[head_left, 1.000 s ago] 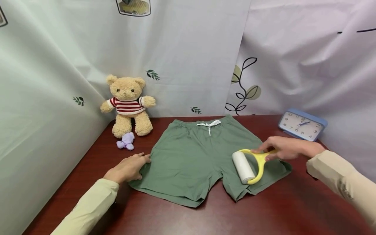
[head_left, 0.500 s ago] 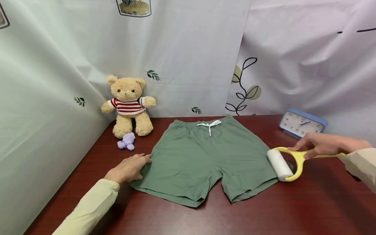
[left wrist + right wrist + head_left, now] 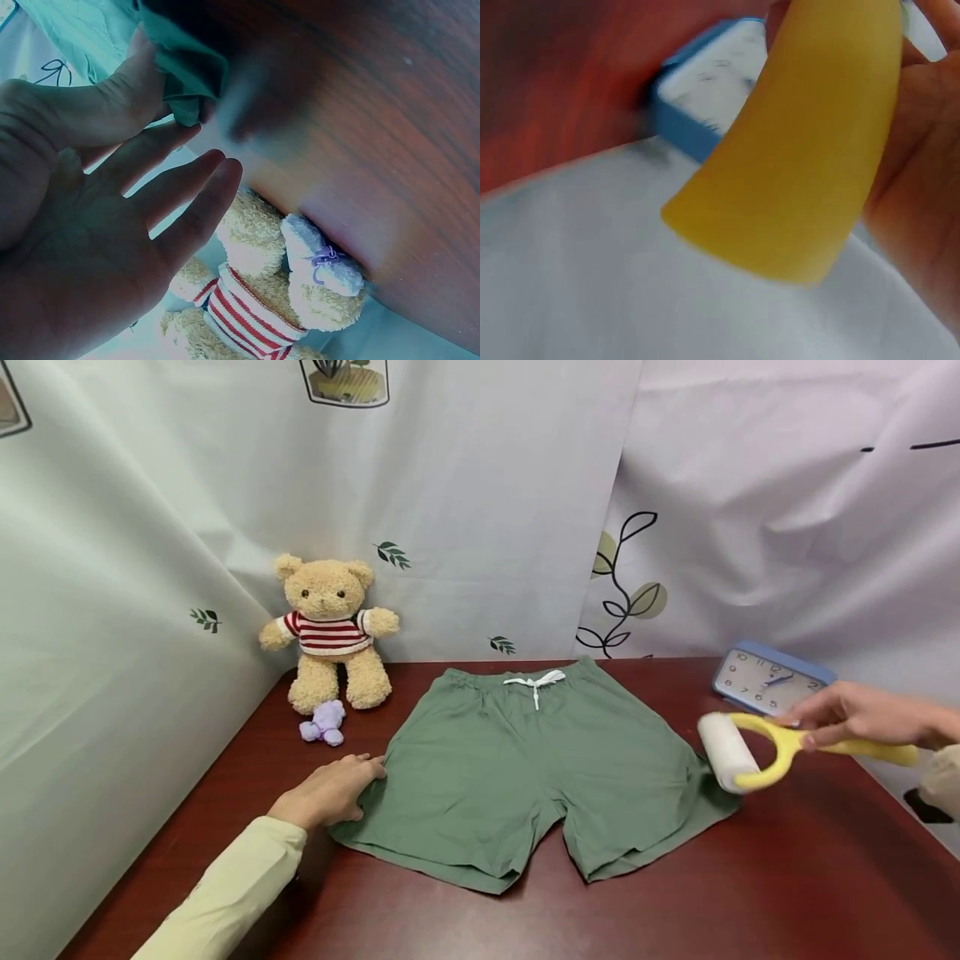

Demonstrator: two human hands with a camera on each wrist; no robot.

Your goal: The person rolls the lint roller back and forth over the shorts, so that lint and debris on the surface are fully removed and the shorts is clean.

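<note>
Green shorts with a white drawstring lie spread on the dark red table. At their left side edge, my left hand pinches a fold of the cloth between thumb and forefinger. Its other fingers stretch out straight in the left wrist view. My right hand grips a lint roller with a white roll and yellow frame. The roller looks raised near the outer edge of the right leg; whether it still touches cloth I cannot tell. Its yellow handle fills much of the right wrist view, blurred.
A teddy bear in a striped sweater sits against the curtain at the back left. Before it lies a small purple plush toy. A blue alarm clock stands at the back right, close behind my right hand.
My right hand has carried the lint roller rightward across the right leg, then up and off its edge. That leg's outer hem has shifted slightly. My left hand stays put.
</note>
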